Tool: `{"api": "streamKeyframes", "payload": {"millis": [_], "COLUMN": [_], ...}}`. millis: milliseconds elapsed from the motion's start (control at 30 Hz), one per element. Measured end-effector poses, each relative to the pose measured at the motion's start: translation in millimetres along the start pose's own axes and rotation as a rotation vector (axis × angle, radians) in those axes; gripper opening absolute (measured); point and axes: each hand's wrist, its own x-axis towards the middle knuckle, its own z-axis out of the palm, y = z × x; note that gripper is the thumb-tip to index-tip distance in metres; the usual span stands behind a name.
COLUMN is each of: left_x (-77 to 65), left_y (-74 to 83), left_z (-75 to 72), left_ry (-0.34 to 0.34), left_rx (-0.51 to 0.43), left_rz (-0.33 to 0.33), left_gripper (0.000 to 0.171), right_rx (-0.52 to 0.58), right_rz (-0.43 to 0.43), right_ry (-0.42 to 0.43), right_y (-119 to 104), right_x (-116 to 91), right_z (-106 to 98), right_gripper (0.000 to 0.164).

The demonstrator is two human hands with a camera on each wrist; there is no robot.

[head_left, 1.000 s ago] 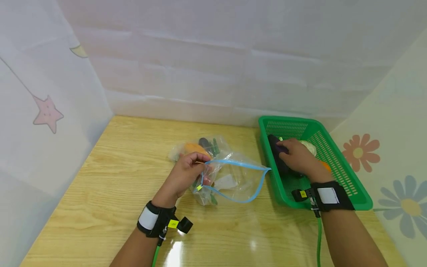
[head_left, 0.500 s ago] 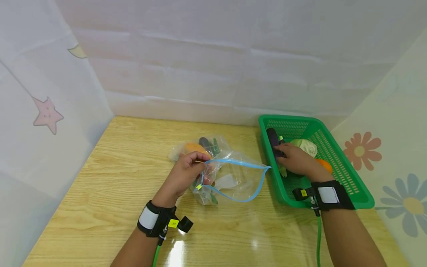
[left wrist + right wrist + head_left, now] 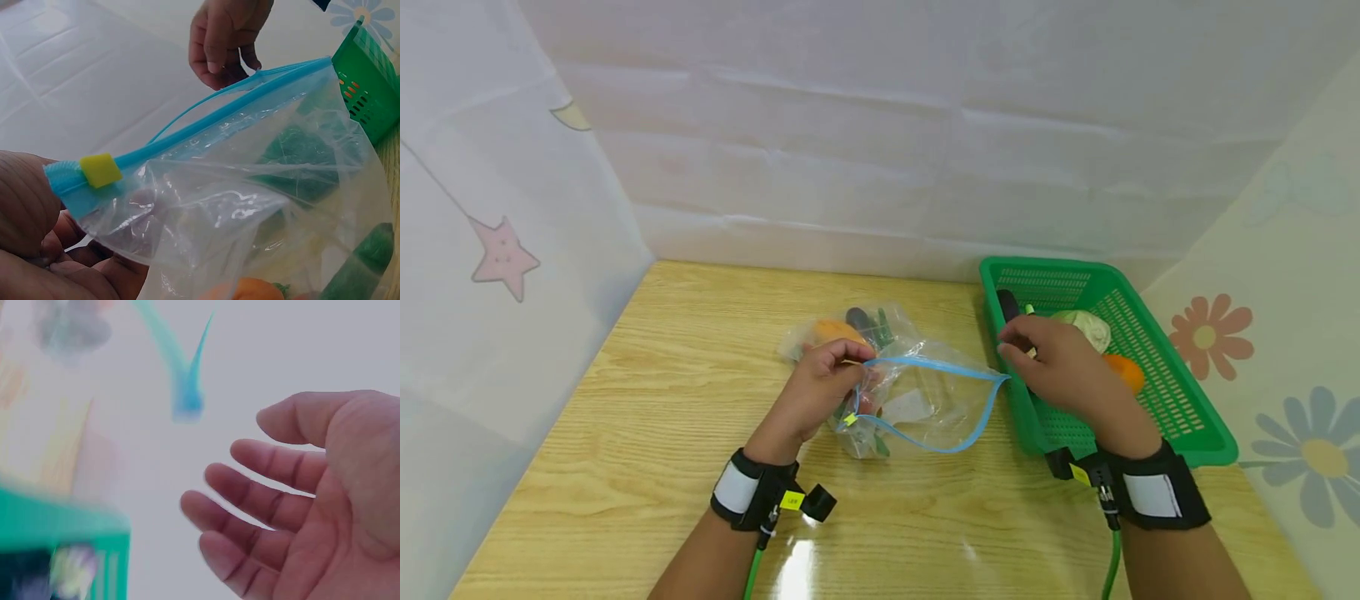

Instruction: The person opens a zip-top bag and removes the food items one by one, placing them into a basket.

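My left hand (image 3: 816, 387) pinches the rim of a clear zip bag (image 3: 219, 187) near its yellow slider (image 3: 100, 170). The bag's blue-edged mouth (image 3: 958, 369) gapes toward the right. Through the plastic show an orange vegetable (image 3: 837, 332), a small dark eggplant (image 3: 857, 318) and a green cucumber-like piece (image 3: 369, 265). Above the left side of a green basket (image 3: 1213, 450) hovers my right hand (image 3: 1063, 358), its fingers loosely bent and nothing in them (image 3: 300, 500). Under it in the basket lies a dark eggplant (image 3: 1007, 305), mostly hidden by the hand.
Also in the basket are a pale green cabbage (image 3: 1092, 328) and an orange fruit or vegetable (image 3: 1124, 373). The basket stands close to the bag's right corner on a wooden table (image 3: 647, 433). White fabric walls (image 3: 850, 150) enclose the back and sides.
My right hand was down in the basket at the eggplant; it has let go, risen and shifted slightly left. The eggplant now lies farther back. My left hand stays on the bag.
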Motion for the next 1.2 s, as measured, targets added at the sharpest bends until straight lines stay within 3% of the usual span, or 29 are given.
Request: {"api": "streamKeyframes", "payload": {"millis": [67, 200, 333, 467, 667, 833, 1033, 1200], "left_x": [0.4, 0.6, 0.1, 1.3, 1.8, 3.9, 4.7, 3.6], "left_y": [0.6, 0.6, 0.8, 1.0, -2.1, -4.5, -4.1, -4.5], "left_z": [-0.2, 0.5, 1.7, 0.8, -0.4, 1.3, 1.3, 0.4], "left_ry": [0.000, -0.009, -0.013, -0.011, 0.025, 0.023, 0.027, 0.034], "left_rx": [-0.006, -0.042, -0.076, -0.061, -0.037, -0.021, 0.000, 0.016], "left_rz": [-0.008, -0.021, -0.037, -0.022, -0.006, 0.020, 0.031, 0.027], "left_gripper": [0.022, 0.022, 0.022, 0.022, 0.020, 0.020, 0.021, 0.022], "right_rx": [0.001, -0.040, -0.101, -0.124, -0.092, -0.086, 0.136, 0.185], "right_rz": [-0.075, -0.195, -0.241, -0.249, -0.158, -0.093, 0.050, 0.168], "right_ry": [0.029, 0.007, -0.141, -0.287, -0.400, -0.461, -0.498, -0.529], "right_y": [-14.0, -38.4, -54.4, -54.2, -43.4, -30.7, -18.3, -12.2], "right_x": [0.2, 0.0, 1.0, 12.4, 40.4, 63.7, 85.7, 90.2], "right_z": [5.7, 21.7, 41.2, 63.2, 98.8, 119.1, 138.7, 150.5], "right_gripper": [0.006, 0.018, 0.019, 0.022, 0.039, 0.026, 0.029, 0.038]}}
